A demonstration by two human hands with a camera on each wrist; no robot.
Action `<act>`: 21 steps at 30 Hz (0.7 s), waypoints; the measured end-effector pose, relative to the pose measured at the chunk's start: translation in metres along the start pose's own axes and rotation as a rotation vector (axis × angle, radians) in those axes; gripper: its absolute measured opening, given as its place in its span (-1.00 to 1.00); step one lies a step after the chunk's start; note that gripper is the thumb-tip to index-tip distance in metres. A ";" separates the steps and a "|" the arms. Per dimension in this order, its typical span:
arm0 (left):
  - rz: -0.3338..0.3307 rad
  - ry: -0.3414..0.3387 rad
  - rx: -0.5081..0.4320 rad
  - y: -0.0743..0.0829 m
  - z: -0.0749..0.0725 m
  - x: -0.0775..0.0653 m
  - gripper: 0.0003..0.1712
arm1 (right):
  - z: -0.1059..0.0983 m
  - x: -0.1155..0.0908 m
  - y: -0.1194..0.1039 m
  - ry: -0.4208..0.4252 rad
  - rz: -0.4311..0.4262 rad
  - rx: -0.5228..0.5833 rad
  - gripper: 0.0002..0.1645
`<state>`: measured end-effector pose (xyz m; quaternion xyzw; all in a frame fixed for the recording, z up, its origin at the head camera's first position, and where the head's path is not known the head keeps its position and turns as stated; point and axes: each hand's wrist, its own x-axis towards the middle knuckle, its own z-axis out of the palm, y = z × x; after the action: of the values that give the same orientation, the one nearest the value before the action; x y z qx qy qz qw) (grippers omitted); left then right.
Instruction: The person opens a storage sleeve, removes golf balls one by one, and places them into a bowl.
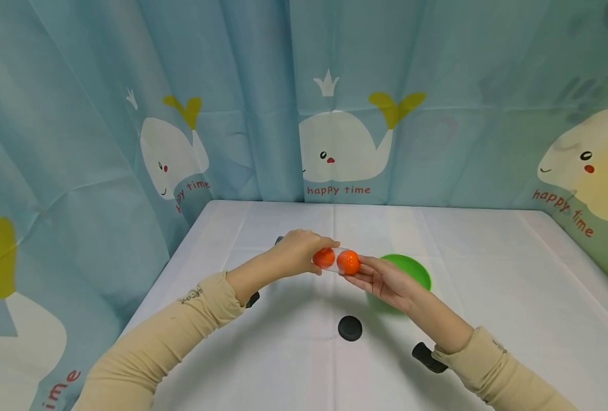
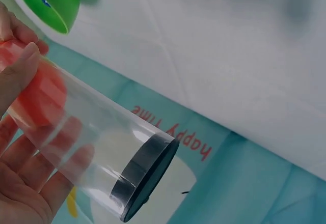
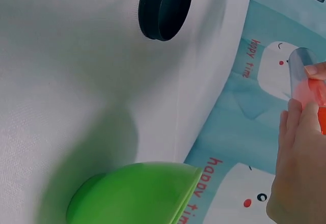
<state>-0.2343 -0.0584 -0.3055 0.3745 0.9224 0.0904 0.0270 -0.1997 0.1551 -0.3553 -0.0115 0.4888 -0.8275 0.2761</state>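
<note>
My left hand (image 1: 301, 254) grips a clear plastic tube (image 2: 107, 132) held tilted above the table. A black cap (image 2: 145, 178) closes one end of it. Inside, an orange ball (image 1: 323, 258) shows beside the left fingers. A second orange ball (image 1: 348, 262) is at the tube's other end, where my right hand (image 1: 388, 282) holds it between thumb and fingers. Just beneath the right hand stands a green bowl (image 1: 411, 268), partly covered by that hand in the head view.
A round black lid (image 1: 350, 328) lies on the white table (image 1: 488, 285), nearer to me than the bowl. Black pieces show at both sleeves, one by the right cuff (image 1: 429, 358). Blue curtains (image 1: 262, 114) with whale prints hang around the table's back and sides.
</note>
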 end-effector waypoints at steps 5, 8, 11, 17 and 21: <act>-0.021 -0.007 0.004 0.000 0.000 -0.001 -0.31 | 0.000 -0.001 0.003 0.029 -0.031 -0.031 -0.36; -0.024 0.004 0.026 0.000 0.000 -0.001 -0.30 | 0.001 -0.002 0.003 0.039 -0.049 -0.051 -0.35; -0.016 0.018 0.041 0.000 -0.001 0.000 -0.28 | 0.002 -0.003 0.002 0.048 -0.076 -0.080 -0.35; -0.010 0.039 0.045 0.000 -0.002 -0.003 -0.25 | -0.002 -0.003 -0.001 0.089 -0.122 -0.069 -0.39; -0.021 0.037 0.027 -0.001 -0.001 -0.005 -0.25 | -0.004 -0.003 -0.001 0.070 -0.117 -0.057 -0.41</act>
<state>-0.2313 -0.0631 -0.3052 0.3635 0.9277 0.0844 0.0058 -0.1985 0.1601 -0.3553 -0.0190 0.5201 -0.8278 0.2095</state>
